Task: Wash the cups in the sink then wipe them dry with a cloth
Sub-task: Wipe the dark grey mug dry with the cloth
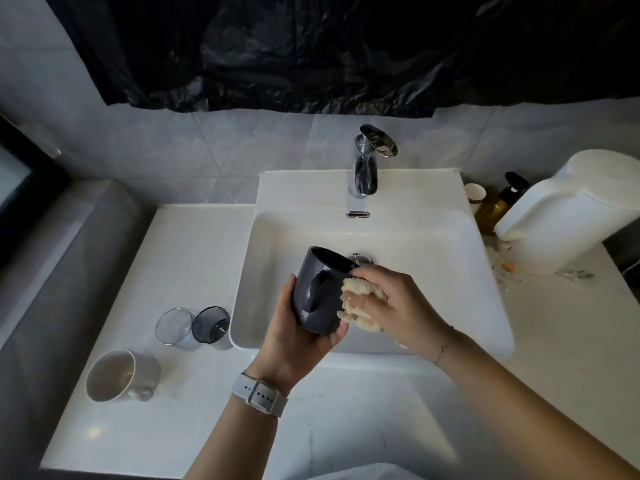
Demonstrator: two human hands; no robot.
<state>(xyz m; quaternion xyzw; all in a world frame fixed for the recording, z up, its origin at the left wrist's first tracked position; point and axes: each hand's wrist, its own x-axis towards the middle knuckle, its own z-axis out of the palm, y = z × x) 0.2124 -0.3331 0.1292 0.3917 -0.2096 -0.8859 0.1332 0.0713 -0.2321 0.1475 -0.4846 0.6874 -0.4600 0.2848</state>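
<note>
My left hand (294, 334) grips a dark grey mug (320, 289) from below, tilted, over the white sink (450, 258). My right hand (391, 301) holds a pale yellow sponge (356, 303) pressed against the mug's side by its handle. On the counter to the left stand a clear glass cup (173, 327), a smoky grey cup (212, 325) and a white mug (119, 374) lying on its side.
A chrome tap (365, 164) stands behind the basin; no water is seen running. At the right are a white kettle-like appliance (568, 216), an amber pump bottle (498, 206) and a small cup (475, 194). White countertop (194, 265) lies left of the sink.
</note>
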